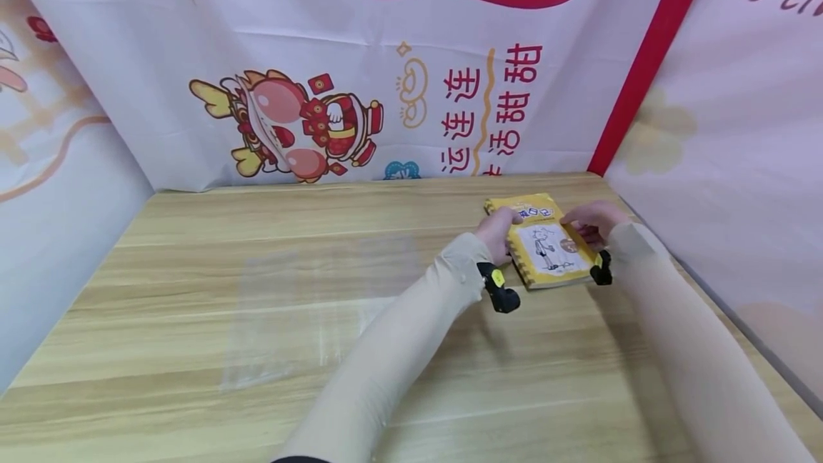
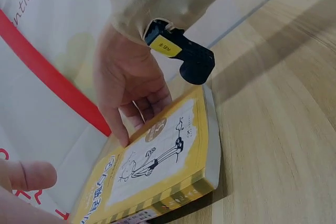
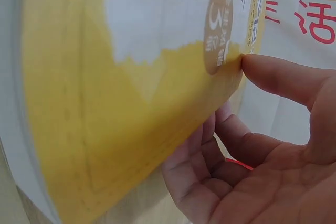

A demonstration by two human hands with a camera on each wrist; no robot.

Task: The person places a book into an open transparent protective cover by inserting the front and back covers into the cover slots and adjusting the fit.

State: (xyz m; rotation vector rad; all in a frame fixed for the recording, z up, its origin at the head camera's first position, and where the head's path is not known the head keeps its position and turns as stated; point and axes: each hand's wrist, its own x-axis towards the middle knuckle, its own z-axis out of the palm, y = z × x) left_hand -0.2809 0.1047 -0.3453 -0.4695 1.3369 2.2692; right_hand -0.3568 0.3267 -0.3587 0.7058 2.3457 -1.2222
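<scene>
A thick yellow book [image 1: 553, 257] with a cartoon figure on its cover lies at the right of the wooden table, its spine side slightly raised. At the spine, my left hand [image 1: 496, 233] grips the book, thumb over the cover near the title. Part of that thumb [image 2: 37, 176] shows in the left wrist view; most of the left fingers are hidden beneath the book. On the opposite edge my right hand [image 1: 596, 218] holds the book, its thumb on the cover. In the right wrist view, the right hand's fingers [image 3: 210, 177] curl beside and below that edge.
A clear plastic sheet or bag [image 1: 289, 313] lies flat on the middle-left of the table [image 1: 161, 256]. Printed cloth [image 1: 360, 34] hangs along the back. Another cloth wall [image 1: 739, 184] stands close to the right of my right arm.
</scene>
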